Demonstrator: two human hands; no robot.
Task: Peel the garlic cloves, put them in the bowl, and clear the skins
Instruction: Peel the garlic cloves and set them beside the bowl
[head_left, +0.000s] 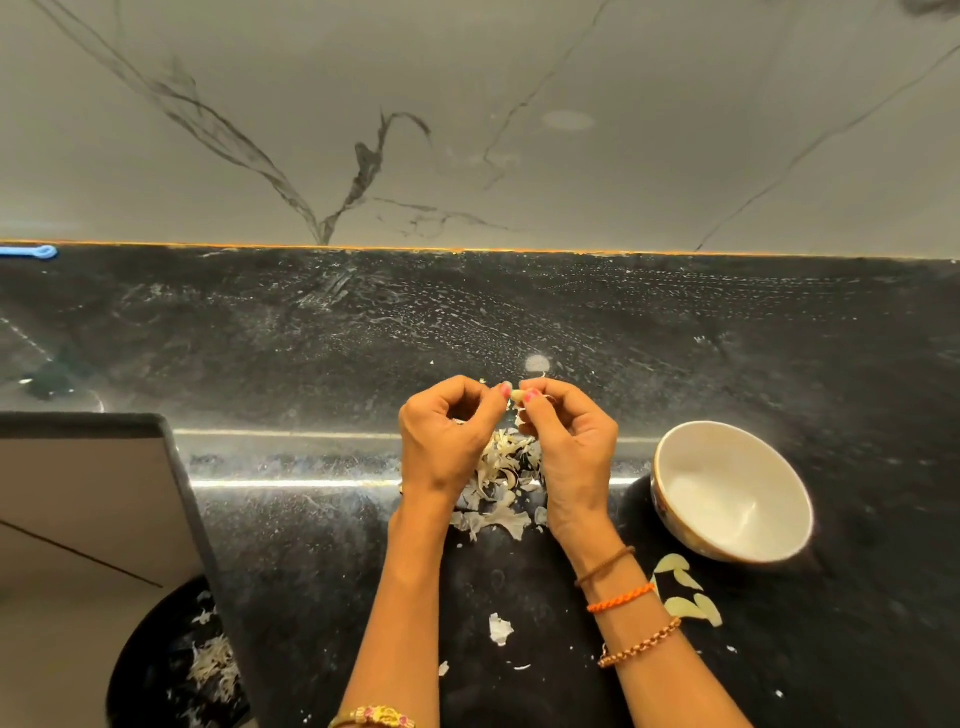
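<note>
A small garlic clove (517, 395) is pinched between the fingertips of my left hand (449, 434) and my right hand (569, 441), held above the black counter. Directly under my hands lies a pile of papery garlic skins (501, 480). A white bowl (732, 491) stands tilted on the counter to the right of my right hand, and its inside looks empty. Several peeled cloves (685, 592) lie on the counter just below the bowl, beside my right forearm.
Loose skin scraps (500, 629) lie between my forearms. At lower left, below the counter's edge, a dark bin (176, 660) holds more skins. A marble wall (467, 130) rises behind the counter. A blue object (31, 253) rests at the far left back edge.
</note>
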